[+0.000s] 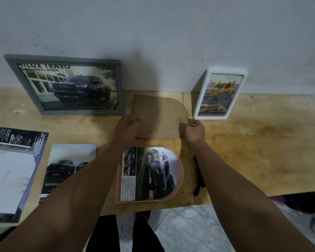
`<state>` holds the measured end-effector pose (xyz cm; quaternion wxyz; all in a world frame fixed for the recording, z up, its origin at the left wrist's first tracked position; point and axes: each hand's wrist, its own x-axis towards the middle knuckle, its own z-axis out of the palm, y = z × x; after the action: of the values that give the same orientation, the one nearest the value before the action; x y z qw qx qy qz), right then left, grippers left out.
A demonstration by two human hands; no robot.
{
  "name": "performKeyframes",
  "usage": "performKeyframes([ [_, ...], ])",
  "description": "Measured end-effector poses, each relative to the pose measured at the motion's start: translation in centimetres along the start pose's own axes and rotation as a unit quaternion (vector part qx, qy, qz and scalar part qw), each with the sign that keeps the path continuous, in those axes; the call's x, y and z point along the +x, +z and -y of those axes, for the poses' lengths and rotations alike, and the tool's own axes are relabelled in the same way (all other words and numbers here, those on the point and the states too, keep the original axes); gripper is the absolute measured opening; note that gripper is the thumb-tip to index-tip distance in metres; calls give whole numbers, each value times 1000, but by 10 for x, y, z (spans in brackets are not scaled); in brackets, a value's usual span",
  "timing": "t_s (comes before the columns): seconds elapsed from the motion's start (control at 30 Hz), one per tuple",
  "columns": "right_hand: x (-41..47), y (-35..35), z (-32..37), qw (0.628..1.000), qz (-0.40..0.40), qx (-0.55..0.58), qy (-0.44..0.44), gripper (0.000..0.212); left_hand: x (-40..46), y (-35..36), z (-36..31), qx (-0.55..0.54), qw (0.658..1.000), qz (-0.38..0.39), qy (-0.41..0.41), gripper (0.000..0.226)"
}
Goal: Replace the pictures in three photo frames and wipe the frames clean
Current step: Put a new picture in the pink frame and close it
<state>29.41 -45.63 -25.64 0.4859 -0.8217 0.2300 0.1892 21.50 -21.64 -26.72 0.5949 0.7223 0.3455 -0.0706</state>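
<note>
Scene: I look down from the head camera at a wooden table (244,142) set against a pale wall.
Left hand: my left hand (128,127) pinches the left edge of an arch-shaped brown backing board (160,117), fingers curled over its rim.
Right hand: my right hand (195,130) pinches the board's right edge, thumb and fingers closed on it.
Backing board: it is held between both hands at the table's middle, beyond the arched frame; I cannot tell if its far edge rests on the wood.
Arched frame: the arched frame (149,174) lies flat near the front edge, a car picture showing in it.
Other frames: a grey frame (65,84) and a white frame (219,95) lean on the wall, each holding a car picture.
Spare prints: a brochure (13,166) and a car print (67,168) lie at left.
Dark object: a black object (198,177), too dim to name, lies right of the arched frame.
Step in hand: I judge the board is meant to go over the arched frame.
Doing it well: I would match curved end to curved end, lower it evenly, and keep the picture from sliding.
</note>
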Motion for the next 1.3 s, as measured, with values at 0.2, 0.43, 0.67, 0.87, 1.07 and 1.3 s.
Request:
performKeyframes([
  [0.2,-8,-2,-11,998,-9,58,-23,30,-27,-8,-11,2,997,-55,57,51],
  [0.43,-77,-29,-49,994,70,47,-63,43,-98,-28,32,7,996,-74,44,40],
  [0.67,-138,-36,-123,994,91,12,-66,42,-169,-34,88,65,993,-97,-32,37],
  [0.87,-152,-36,-146,993,62,-29,-92,47,-193,-30,105,96,992,-80,-27,31],
  [1.07,-150,-34,-147,991,47,-72,-106,49,-199,-26,106,126,989,-74,11,32],
  [1.3,-152,-25,-149,988,28,-100,-118,48,-200,-28,113,160,984,-68,29,45],
])
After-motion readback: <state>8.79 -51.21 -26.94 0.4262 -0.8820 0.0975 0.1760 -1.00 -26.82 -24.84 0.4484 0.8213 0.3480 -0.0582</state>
